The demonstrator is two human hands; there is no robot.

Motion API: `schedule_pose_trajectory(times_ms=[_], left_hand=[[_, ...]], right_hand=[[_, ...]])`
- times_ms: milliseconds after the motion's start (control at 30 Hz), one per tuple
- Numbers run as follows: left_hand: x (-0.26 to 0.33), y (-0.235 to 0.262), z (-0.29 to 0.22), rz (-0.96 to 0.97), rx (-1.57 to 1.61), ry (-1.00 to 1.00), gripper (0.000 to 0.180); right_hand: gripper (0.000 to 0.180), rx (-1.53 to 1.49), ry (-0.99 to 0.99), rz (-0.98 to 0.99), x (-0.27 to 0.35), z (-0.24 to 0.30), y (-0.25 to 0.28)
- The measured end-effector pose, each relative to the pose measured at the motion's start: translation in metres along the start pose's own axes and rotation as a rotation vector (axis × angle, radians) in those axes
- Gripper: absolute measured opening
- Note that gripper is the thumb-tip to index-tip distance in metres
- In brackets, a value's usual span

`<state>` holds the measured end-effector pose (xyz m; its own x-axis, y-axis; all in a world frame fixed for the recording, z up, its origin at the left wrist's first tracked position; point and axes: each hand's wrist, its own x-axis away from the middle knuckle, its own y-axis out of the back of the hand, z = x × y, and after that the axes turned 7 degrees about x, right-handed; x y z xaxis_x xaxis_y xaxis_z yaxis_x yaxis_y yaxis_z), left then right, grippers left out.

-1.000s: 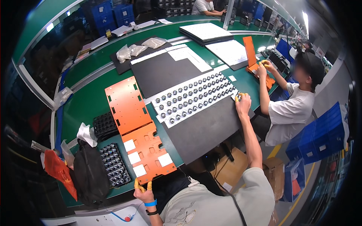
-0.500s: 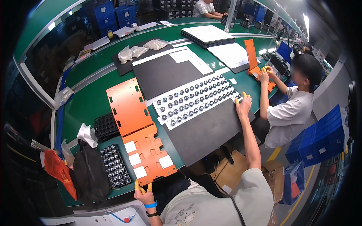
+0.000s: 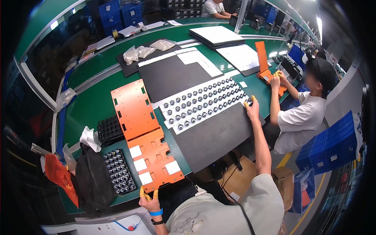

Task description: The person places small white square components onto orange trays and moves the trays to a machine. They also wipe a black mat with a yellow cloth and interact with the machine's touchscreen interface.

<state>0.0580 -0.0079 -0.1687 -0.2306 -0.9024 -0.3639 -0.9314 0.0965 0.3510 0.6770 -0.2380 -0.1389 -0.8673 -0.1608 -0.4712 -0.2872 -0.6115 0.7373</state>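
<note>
Head view: since a second ago, the clearest change is at my right hand [image 3: 253, 110]; its yellow-sleeved thumb and forefinger, bunched earlier at the right end of the white flat panel [image 3: 177, 131] carrying rows of round black-and-silver parts [image 3: 180, 127], now stand farther apart, the forefinger straighter; the panel's rows look unaltered; I take this as a small adjustment of hold, with little progress in the work itself.

My left hand [image 3: 149, 203] keeps its place at the near edge of the orange flat two-section plate [image 3: 156, 173]; white square pieces [image 3: 171, 167] lie on the plate's near section as before.

Position: the panel lies beyond the smooth black rectangular mat [image 3: 213, 137], to the right of the plate; its right end meets my right fingertips, thumb on the near side, forefinger on the far side; whether they pinch it or merely rest there, I cannot tell; my left fingertips, spread, meet the plate's edge; firm grasp or light contact, likewise unclear.
</note>
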Motion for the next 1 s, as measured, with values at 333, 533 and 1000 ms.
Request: schedule_pose_trajectory(times_ms=[333,533,1000], left_hand=[[-0.013,0.012,-0.037,0.079,-0.059,0.068,0.062],[-0.024,0.010,-0.070,0.021,-0.072,0.223,0.038],[-0.049,0.007,-0.079,0.019,-0.244,0.170,0.019]], right_hand=[[0.056,-0.060,0.183,-0.178,0.038,0.078,0.020],[0.013,-0.490,0.297,0.426,0.158,0.211,0.056],[0.031,-0.396,0.346,1.259,0.241,0.293,0.056]])
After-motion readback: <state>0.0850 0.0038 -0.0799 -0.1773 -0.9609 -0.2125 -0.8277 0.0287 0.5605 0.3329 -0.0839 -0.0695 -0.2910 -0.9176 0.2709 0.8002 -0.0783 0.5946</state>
